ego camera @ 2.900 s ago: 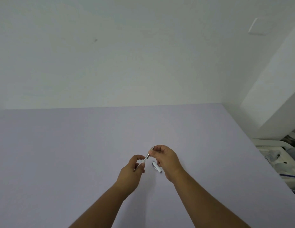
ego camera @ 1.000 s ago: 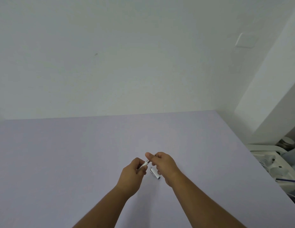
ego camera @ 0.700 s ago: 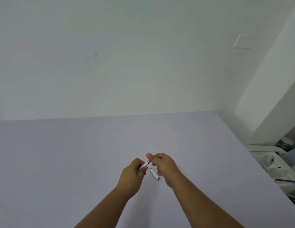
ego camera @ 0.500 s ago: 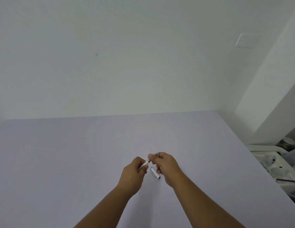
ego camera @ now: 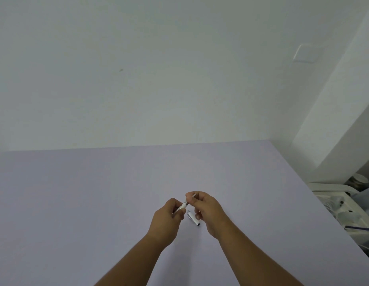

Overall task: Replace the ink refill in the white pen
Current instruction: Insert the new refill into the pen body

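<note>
Above the lilac tabletop point(ego camera: 97, 193) we held the white pen point(ego camera: 182, 207) pinched in our left hand point(ego camera: 166, 218), steadying it while our right hand point(ego camera: 206, 207) closed on the thin refill point(ego camera: 193, 196). The cap point(ego camera: 193, 218) lay just below, near.

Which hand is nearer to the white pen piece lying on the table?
Right. The right hand sits directly beside the pen piece, its fingers almost over it. The left hand is farther left, holding the white barrel.
</note>
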`<act>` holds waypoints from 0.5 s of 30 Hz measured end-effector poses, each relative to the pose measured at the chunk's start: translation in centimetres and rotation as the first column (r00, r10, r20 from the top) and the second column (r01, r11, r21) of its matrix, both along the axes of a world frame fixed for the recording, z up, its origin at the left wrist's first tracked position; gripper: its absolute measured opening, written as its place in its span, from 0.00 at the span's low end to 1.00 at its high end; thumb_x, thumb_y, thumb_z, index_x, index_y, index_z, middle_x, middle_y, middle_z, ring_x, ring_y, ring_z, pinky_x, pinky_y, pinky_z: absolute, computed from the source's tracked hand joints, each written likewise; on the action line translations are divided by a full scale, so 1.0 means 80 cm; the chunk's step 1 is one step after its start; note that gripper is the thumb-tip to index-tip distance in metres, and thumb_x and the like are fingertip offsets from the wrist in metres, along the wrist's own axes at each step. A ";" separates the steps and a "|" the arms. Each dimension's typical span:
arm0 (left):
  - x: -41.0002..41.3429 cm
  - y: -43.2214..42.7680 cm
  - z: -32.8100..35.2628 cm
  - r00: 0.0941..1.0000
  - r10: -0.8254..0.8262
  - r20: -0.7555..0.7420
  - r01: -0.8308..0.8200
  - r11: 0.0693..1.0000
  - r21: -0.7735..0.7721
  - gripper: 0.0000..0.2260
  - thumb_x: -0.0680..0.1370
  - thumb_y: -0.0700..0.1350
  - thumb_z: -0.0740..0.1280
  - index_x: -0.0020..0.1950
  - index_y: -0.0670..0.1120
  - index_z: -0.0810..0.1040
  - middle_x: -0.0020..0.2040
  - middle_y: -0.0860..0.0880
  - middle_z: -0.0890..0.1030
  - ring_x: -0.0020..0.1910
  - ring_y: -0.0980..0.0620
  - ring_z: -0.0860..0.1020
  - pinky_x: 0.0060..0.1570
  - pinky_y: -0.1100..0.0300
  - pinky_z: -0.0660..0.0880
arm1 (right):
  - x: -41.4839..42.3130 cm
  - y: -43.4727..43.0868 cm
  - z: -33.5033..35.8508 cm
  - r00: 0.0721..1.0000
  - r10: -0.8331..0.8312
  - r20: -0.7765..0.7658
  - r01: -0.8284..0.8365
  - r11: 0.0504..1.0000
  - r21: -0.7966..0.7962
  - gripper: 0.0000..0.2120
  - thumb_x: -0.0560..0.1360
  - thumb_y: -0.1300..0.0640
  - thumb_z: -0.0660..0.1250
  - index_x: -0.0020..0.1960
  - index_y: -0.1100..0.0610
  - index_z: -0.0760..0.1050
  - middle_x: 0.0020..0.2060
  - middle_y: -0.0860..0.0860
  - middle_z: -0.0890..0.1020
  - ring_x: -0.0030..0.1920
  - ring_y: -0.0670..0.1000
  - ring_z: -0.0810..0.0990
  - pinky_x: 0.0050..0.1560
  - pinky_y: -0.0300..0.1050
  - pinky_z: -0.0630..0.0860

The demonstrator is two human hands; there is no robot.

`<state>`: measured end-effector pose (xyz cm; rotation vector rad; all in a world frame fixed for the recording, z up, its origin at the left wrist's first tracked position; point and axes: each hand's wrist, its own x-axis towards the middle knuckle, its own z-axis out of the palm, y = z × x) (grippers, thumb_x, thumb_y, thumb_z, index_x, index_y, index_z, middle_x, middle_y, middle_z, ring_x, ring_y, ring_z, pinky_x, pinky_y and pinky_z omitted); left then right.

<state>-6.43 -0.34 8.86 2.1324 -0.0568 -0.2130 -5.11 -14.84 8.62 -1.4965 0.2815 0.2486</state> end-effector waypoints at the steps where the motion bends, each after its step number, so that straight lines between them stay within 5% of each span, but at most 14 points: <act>1: 0.000 0.000 0.000 1.000 -0.002 0.001 0.002 1.000 0.003 0.07 0.79 0.47 0.61 0.41 0.53 0.73 0.35 0.55 0.79 0.29 0.60 0.71 0.28 0.71 0.64 | -0.001 -0.001 0.000 1.000 0.000 0.012 0.000 1.000 0.015 0.05 0.72 0.52 0.70 0.40 0.52 0.82 0.31 0.44 0.80 0.29 0.44 0.71 0.31 0.37 0.71; 6: -0.003 0.001 -0.001 1.000 -0.010 -0.001 0.010 1.000 -0.006 0.07 0.80 0.46 0.60 0.42 0.51 0.73 0.36 0.54 0.79 0.31 0.59 0.71 0.30 0.71 0.66 | 0.001 0.005 0.001 0.999 -0.014 -0.041 0.008 0.988 -0.156 0.16 0.69 0.43 0.71 0.37 0.55 0.76 0.29 0.47 0.74 0.28 0.46 0.68 0.32 0.39 0.69; 10: -0.001 0.001 0.000 1.000 -0.002 -0.002 0.002 1.000 -0.016 0.06 0.80 0.46 0.61 0.44 0.50 0.74 0.37 0.53 0.80 0.32 0.58 0.72 0.31 0.70 0.67 | -0.002 0.004 -0.001 1.000 0.024 0.007 -0.023 1.000 -0.006 0.06 0.72 0.51 0.70 0.39 0.52 0.81 0.31 0.44 0.79 0.28 0.44 0.70 0.31 0.37 0.70; 15: -0.002 0.002 -0.004 1.000 -0.004 0.000 0.004 1.000 0.008 0.06 0.80 0.46 0.61 0.45 0.49 0.74 0.36 0.54 0.79 0.30 0.59 0.72 0.30 0.71 0.67 | 0.001 0.009 0.002 0.999 0.014 -0.035 -0.017 0.996 -0.088 0.10 0.72 0.51 0.70 0.34 0.53 0.77 0.30 0.47 0.75 0.29 0.47 0.68 0.28 0.37 0.67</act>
